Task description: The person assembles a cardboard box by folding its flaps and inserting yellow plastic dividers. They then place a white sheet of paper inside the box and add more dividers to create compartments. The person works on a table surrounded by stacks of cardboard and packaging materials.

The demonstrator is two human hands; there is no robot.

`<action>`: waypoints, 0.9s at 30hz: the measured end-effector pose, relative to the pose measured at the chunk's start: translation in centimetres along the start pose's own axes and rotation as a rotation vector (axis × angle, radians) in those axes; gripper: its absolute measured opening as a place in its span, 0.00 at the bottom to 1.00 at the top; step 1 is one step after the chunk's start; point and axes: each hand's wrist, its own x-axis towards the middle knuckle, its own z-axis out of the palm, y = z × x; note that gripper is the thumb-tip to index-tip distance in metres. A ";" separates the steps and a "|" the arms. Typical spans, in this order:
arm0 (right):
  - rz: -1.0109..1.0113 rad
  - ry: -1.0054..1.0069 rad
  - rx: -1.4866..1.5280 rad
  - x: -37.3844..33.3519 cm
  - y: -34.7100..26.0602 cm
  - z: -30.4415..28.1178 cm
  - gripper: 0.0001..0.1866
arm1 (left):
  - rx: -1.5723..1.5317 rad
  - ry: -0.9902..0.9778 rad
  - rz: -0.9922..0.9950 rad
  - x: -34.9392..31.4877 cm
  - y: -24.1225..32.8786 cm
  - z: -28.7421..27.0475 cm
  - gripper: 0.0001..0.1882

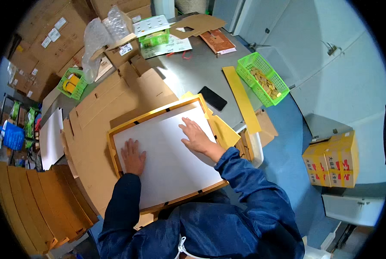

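Head view, looking straight down: both hands are lying flat, palms down and fingers spread, on a big white sheet [167, 159] that sits inside a shallow yellow-edged cardboard tray [156, 115]. Left hand [133, 156] is near the sheet's left edge, right hand [196, 136] is further up, close to its right edge. Neither one is gripping anything, they're just pressed open on the white surface. Dark blue sleeves come in from the bottom of the shot.

That tray rests on a pile of flattened brown cardboard [94, 125] on the grey worktop [193, 73], right in front of the person. Just past the tray's top corner there's a black phone [213, 98] lying flat, and next to it a long yellow strip [241, 99]. Beyond the strip sits a green mesh basket [263, 78] with small tan pieces in it. A smaller green basket [72, 83] with yellow items is off to the far left, and another green one [154, 39] is up near the far end by a crinkled clear plastic bag [96, 36]. A yellow carton [333, 159] stands on the blue floor to the right, and more cardboard sheets [33, 203] are stacked lower left.
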 end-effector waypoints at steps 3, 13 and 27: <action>0.113 0.236 0.128 -2.0 2.0 -7.7 0.24 | 0.099 0.187 -0.048 -4.9 -0.6 -4.3 0.38; 1.030 0.017 -0.264 -12.9 23.0 -8.7 0.50 | -0.453 -0.122 -0.575 -12.5 -5.7 -4.2 0.26; 1.077 -0.076 -0.184 -13.3 25.4 -6.5 0.51 | -0.138 0.054 -0.716 -18.6 -13.6 0.3 0.24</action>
